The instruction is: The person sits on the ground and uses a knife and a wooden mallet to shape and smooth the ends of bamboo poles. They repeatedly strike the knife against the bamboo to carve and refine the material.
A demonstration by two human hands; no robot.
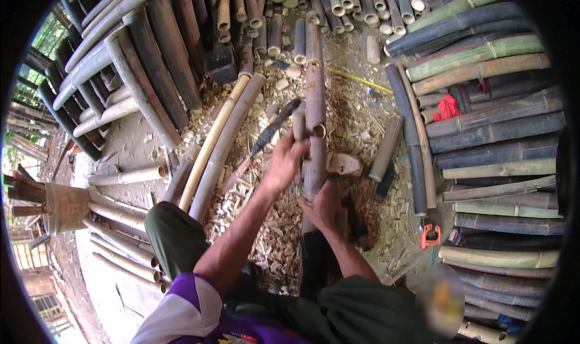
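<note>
Upright in my left hand is a short rounded wooden stick, its fingers wrapped round the lower part. Beside it runs a brown bamboo pole, and my right hand grips that pole near its close end. Beyond, in line with it, lies another bamboo length, its open hollow end meeting the held pole; I cannot tell whether one fits inside the other. A wooden block sits just right of the pole. Left of my left hand lies a long dark-handled tool on the chips.
Wood chips cover the ground. Two long bamboo poles lie at left, and stacked bamboo lines the right. A yellow measuring tape, red cloth and orange tool lie about. A bucket-like container stands far left.
</note>
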